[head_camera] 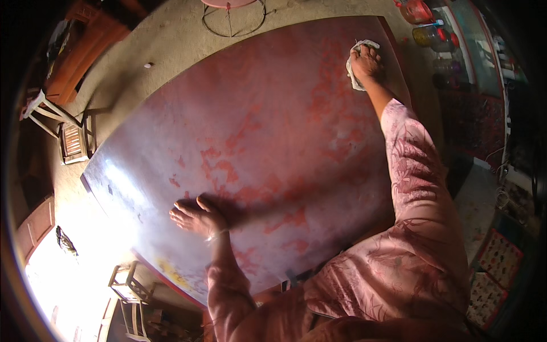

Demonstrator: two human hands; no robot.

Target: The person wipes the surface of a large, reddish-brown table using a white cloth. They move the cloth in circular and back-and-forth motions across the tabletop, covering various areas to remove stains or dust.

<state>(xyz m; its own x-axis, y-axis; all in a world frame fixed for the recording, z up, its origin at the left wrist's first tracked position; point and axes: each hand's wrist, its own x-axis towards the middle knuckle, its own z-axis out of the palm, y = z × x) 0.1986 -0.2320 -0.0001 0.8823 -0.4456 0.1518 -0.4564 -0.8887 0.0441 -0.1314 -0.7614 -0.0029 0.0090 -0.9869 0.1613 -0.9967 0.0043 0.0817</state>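
A large reddish-brown table (273, 102) with worn, patchy paint fills the middle of the view. Near its far right corner my right hand (366, 63) presses a crumpled white cloth (357, 83) flat against the surface, fingers spread over it. My left hand (200, 217) rests on or just above the tabletop at the lower left, fingers apart, nothing in it. Bright light glares on the table's left end, and a yellow patch marks its lower left edge.
Wooden chairs stand left (73, 139) and lower left (124, 284). A round-topped stool (228, 4) is beyond the far edge. Jars with red lids (431, 37) stand beside a glass-fronted cabinet (472, 47) at the right. A small white object (148, 65) lies on the floor.
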